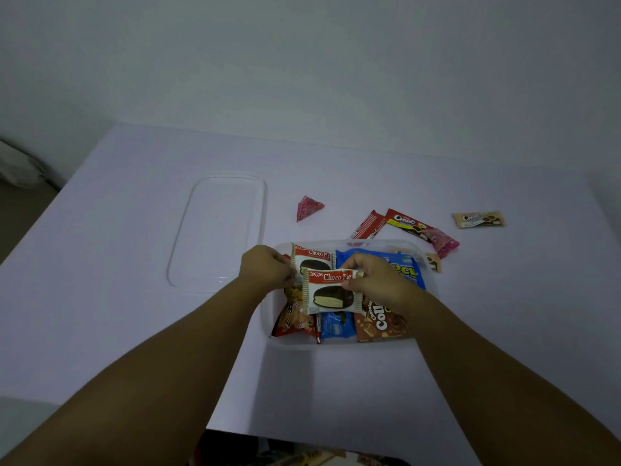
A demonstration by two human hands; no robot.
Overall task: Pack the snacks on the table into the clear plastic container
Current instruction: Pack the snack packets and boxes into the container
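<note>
A clear lid [218, 233] lies flat on the left of the white counter [117, 331], apart from the clear plastic container [433, 287] just to its right. The left hand [265, 267] reaches over the container's left edge, its grip curled at the left side of a Choco Pie packet [331, 292]; whether the fingers actually pinch the wrapper there cannot be told. That packet is held above the container's middle, overlapping a second Choco Pie packet [314, 258] that lies inside at the far wall. The right hand [373, 280] pinches the held packet's upper right corner between thumb and curled fingers. Inside the container lie a red snack bag [292, 317] at the near left, a small blue packet [337, 327], a brown Collon box [379, 326] and a large blue bag [403, 267]. Beyond it on the counter sit a pink triangular packet [307, 208], a red bar [368, 227], a Creamo biscuit pack [408, 225] touching a pink wrapper [443, 243], and, further right, a beige biscuit pack [479, 219].
</note>
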